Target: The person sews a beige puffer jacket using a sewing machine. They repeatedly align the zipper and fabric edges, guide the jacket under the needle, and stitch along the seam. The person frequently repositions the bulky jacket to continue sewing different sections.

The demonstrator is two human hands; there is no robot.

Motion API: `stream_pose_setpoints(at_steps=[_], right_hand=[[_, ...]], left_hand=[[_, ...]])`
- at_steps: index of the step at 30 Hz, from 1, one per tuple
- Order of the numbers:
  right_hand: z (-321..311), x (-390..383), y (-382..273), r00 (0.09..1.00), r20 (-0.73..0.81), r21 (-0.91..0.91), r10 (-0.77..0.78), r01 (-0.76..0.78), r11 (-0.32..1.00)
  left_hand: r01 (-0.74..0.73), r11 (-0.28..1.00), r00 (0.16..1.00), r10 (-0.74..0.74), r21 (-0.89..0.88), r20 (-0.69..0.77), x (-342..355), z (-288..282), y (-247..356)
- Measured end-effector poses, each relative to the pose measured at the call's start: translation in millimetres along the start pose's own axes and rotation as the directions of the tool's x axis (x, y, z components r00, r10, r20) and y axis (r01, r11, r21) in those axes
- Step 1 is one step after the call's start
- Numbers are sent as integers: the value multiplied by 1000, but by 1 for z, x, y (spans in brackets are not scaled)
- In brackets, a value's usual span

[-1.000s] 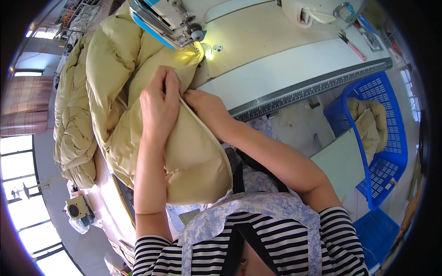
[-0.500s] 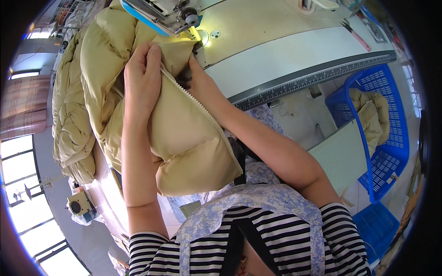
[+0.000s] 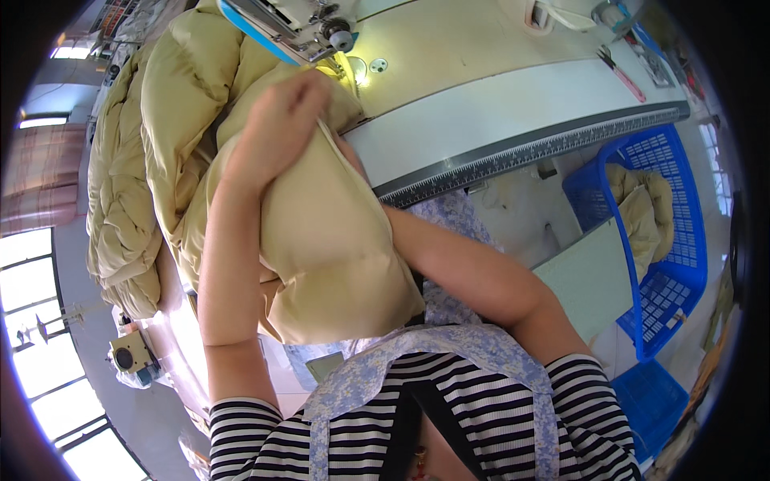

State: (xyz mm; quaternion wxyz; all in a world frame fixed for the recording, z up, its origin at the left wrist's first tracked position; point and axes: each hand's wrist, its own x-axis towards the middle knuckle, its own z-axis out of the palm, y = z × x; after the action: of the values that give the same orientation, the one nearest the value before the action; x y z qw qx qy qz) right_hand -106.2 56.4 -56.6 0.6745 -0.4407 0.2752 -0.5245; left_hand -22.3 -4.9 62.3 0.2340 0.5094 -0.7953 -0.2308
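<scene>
A khaki padded jacket (image 3: 329, 264) lies over the table edge and hangs down toward my lap. My left hand (image 3: 281, 124), slightly blurred, has its fingers curled together on the cloth close to the sewing machine (image 3: 313, 32). Below the machine's lit needle area, the jacket's upper edge rests on the table. My right hand (image 3: 350, 156) is under the front panel, and its fingers are hidden by the cloth. The panel's edge runs between my two arms, with its zipper teeth turned mostly out of sight.
A dark ruler strip (image 3: 529, 152) lines the table's front edge. Pink-handled snips (image 3: 622, 74) lie at the far right. A blue basket (image 3: 694, 216) holds more khaki cloth (image 3: 642, 212), with a pale green board (image 3: 581, 276) beside it. Bulky khaki padding (image 3: 124, 192) is piled at left.
My left hand has moved right and turned over across the cloth near the needle. My right hand has slipped further beneath the panel, and the zipper teeth have rolled out of view.
</scene>
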Motion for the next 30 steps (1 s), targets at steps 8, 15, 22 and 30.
stream_pose_setpoints(at_steps=[8, 15, 22, 30], right_hand=[[-61, -53, -86, 787, 274, -871, 553, -41, 490], [-100, -2, -83, 720, 612, -749, -328, 661, 53], [-107, -1, -90, 630, 679, -617, -376, 768, 173], [-117, 17, -93, 594, 752, -615, -284, 788, 19]], left_hand=[[-259, 845, 952, 304, 467, -22, -72, 48, 1], [-103, 946, 980, 149, 309, -129, -84, 62, 14], [-91, 876, 969, 188, 474, -161, -76, 75, 16], [-48, 947, 970, 120, 318, -212, -81, 70, 12]])
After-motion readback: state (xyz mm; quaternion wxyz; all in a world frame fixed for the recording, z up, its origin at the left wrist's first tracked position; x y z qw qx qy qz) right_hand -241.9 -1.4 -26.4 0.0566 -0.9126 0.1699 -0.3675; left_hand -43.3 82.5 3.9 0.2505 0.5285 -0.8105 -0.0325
